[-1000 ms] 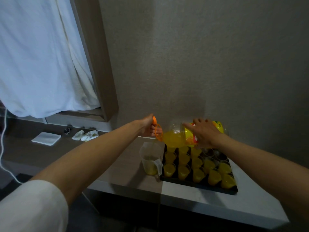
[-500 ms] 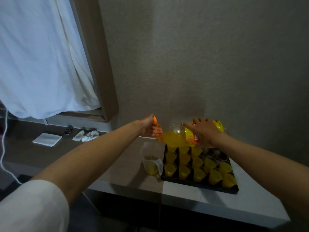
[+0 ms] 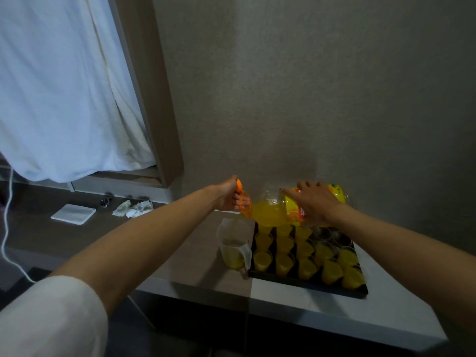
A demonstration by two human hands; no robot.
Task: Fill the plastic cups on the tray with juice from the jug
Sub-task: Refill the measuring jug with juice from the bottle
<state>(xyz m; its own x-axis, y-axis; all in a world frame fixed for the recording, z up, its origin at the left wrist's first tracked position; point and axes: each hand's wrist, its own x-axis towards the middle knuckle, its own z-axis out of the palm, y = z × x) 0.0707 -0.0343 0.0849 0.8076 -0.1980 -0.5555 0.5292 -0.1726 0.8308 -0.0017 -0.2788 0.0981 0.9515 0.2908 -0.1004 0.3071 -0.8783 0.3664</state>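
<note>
A big juice bottle (image 3: 270, 215) with a yellow label lies almost level above the tray's back left corner, its mouth pointing left. My left hand (image 3: 229, 197) grips its orange handle, and my right hand (image 3: 314, 204) presses on its labelled body. Below the mouth stands a clear plastic jug (image 3: 233, 248) with a little yellow juice at the bottom, touching the left side of the black tray (image 3: 304, 283). Several small plastic cups (image 3: 283, 262) on the tray hold juice. A few cups at the back right (image 3: 324, 231) look clear.
The tray sits near the table's front edge (image 3: 296, 305), close to the grey wall. Further left on the dark counter lie a folded white napkin (image 3: 73, 213), crumpled tissues (image 3: 132, 208) and a watch (image 3: 105, 201). A white cable (image 3: 6, 228) hangs at far left under a white curtain (image 3: 59, 99).
</note>
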